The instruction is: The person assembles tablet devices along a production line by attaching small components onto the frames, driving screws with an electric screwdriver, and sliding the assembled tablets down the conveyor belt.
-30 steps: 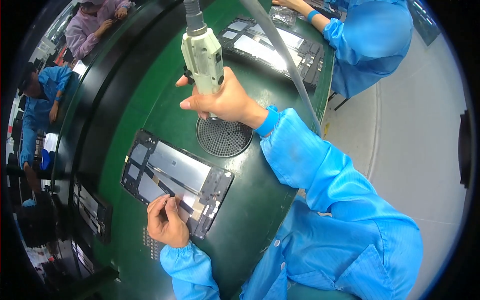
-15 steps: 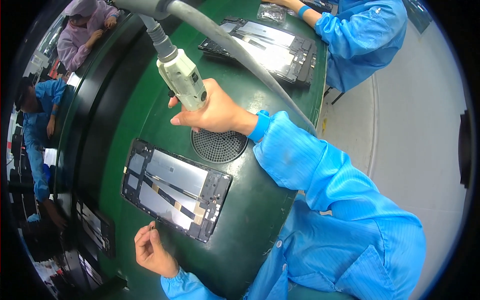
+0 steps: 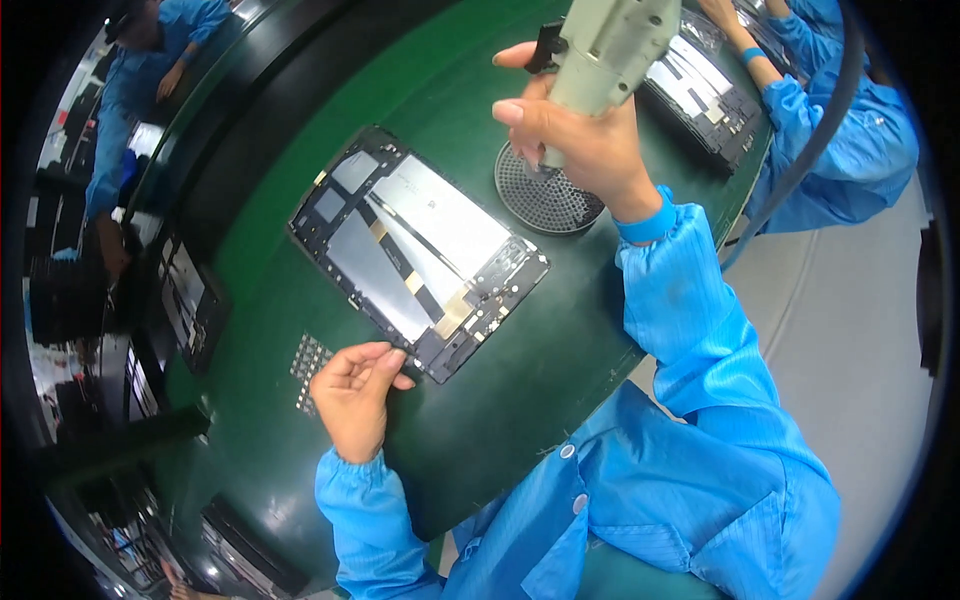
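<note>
An opened tablet [image 3: 425, 250] lies on the green bench, with silver panels, black ribbon cables and circuit boards showing. My left hand [image 3: 355, 395] has thumb and fingers pinched together at the tablet's near-left edge; whatever they hold is too small to make out. Raised beyond the tablet, my right hand [image 3: 590, 150] is wrapped round a pale green electric screwdriver [image 3: 612, 55]. The tool's upper end is cut off by the picture's edge. Below that hand sits a round black perforated dish [image 3: 545, 195], partly hidden by my fingers.
A sheet of small metallic parts [image 3: 303, 370] lies left of my left hand. More opened tablets [image 3: 700, 90] are stacked at the far right, beside a co-worker in blue [image 3: 850, 160]. Another tablet [image 3: 188, 300] lies along the dark conveyor at left. A dark cable [image 3: 830, 125] hangs at right.
My left hand has moved from off the tablet's near side up to its edge. The view has shifted, and the right hand with the screwdriver now appears further right. The parts sheet has come into view.
</note>
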The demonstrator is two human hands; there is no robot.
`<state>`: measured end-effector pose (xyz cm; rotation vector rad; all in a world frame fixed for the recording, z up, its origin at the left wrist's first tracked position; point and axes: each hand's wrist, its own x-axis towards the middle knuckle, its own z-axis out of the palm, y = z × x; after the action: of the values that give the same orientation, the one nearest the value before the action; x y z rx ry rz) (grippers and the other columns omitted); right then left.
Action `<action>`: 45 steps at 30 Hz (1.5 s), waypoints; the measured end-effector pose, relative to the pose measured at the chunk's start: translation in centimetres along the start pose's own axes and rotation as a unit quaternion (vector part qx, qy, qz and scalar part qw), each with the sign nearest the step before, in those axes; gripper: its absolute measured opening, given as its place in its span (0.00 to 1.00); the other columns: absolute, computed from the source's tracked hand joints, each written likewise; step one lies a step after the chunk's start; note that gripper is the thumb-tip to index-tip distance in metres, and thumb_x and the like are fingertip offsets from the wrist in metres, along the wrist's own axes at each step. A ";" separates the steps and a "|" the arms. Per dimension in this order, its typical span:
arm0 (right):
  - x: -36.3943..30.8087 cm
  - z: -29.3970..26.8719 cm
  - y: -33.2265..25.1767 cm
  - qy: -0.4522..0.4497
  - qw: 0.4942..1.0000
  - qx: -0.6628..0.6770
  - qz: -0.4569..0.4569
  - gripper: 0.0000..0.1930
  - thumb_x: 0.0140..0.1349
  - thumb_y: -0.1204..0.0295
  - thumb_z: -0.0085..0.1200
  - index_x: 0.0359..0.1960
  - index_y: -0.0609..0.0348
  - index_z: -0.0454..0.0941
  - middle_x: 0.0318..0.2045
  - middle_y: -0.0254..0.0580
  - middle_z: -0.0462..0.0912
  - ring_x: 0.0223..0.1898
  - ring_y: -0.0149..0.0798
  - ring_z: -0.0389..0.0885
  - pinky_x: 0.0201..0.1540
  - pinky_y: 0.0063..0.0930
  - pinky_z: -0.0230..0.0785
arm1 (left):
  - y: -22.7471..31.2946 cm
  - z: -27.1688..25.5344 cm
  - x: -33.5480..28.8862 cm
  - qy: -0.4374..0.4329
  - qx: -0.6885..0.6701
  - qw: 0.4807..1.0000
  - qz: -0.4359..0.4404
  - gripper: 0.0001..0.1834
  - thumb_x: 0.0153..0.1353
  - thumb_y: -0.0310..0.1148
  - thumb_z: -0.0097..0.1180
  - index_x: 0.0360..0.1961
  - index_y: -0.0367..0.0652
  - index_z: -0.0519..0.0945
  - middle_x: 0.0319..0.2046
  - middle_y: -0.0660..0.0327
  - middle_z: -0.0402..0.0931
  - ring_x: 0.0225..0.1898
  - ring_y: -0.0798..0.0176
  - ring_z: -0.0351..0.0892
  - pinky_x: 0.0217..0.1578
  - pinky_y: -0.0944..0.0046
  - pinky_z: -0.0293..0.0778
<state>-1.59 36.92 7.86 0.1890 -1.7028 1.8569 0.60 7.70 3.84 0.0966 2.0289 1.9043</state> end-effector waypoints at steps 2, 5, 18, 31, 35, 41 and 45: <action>-0.6 1.3 -0.5 -0.013 1.000 0.008 0.017 0.17 0.49 0.79 0.61 0.41 0.71 0.71 0.13 0.32 0.74 0.15 0.24 0.72 0.19 0.17 0.65 | 0.0 0.4 -0.2 0.014 0.012 1.000 0.011 0.06 0.53 0.21 0.57 0.33 0.31 0.76 0.24 0.59 0.77 0.23 0.70 0.75 0.24 0.74 0.71; -1.3 2.5 -1.0 -0.052 0.999 -0.003 0.006 0.20 0.51 0.79 0.58 0.46 0.71 0.67 0.15 0.35 0.73 0.15 0.27 0.72 0.16 0.17 0.62 | -0.8 0.2 0.4 0.022 0.051 0.997 0.059 0.06 0.54 0.23 0.58 0.32 0.33 0.76 0.25 0.61 0.77 0.23 0.73 0.75 0.23 0.76 0.70; -4.8 10.3 -3.2 -0.124 0.977 0.113 0.132 0.17 0.44 0.78 0.64 0.37 0.65 0.75 0.20 0.33 0.76 0.22 0.22 0.74 0.27 0.19 0.69 | -0.6 0.2 1.6 0.014 0.093 0.995 0.044 0.07 0.51 0.21 0.60 0.31 0.35 0.75 0.25 0.65 0.75 0.25 0.76 0.74 0.18 0.78 0.68; -6.1 14.3 -0.2 -0.176 0.968 0.106 0.142 0.13 0.41 0.77 0.63 0.31 0.65 0.78 0.28 0.43 0.81 0.32 0.30 0.79 0.38 0.26 0.71 | 1.3 -0.7 3.0 -0.039 0.079 0.995 -0.047 0.04 0.54 0.21 0.51 0.30 0.37 0.70 0.20 0.62 0.74 0.21 0.71 0.74 0.15 0.74 0.68; -6.3 14.5 -0.4 -0.179 0.963 0.094 0.177 0.16 0.41 0.77 0.63 0.34 0.65 0.77 0.28 0.43 0.81 0.32 0.31 0.80 0.38 0.26 0.71 | 1.2 -0.8 2.9 -0.045 0.068 0.996 -0.026 0.04 0.53 0.20 0.51 0.30 0.38 0.70 0.20 0.62 0.74 0.21 0.71 0.75 0.15 0.74 0.68; -6.7 14.7 0.5 -0.179 0.961 0.117 0.175 0.15 0.42 0.76 0.63 0.34 0.65 0.76 0.28 0.41 0.80 0.33 0.31 0.79 0.38 0.26 0.71 | 0.8 -1.1 3.0 -0.055 0.036 0.998 -0.023 0.07 0.51 0.18 0.51 0.31 0.37 0.70 0.22 0.61 0.76 0.20 0.71 0.75 0.15 0.74 0.68; -7.5 15.1 -0.3 -0.190 0.960 0.124 0.162 0.12 0.45 0.75 0.62 0.32 0.63 0.76 0.27 0.40 0.80 0.32 0.32 0.79 0.38 0.27 0.71 | 0.6 -1.7 3.0 -0.057 0.089 0.993 0.052 0.10 0.52 0.18 0.51 0.37 0.36 0.72 0.25 0.62 0.77 0.21 0.73 0.74 0.16 0.75 0.67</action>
<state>0.27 20.13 6.91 0.4120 -1.8281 2.4049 -2.84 7.04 3.89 0.3552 2.1486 1.7294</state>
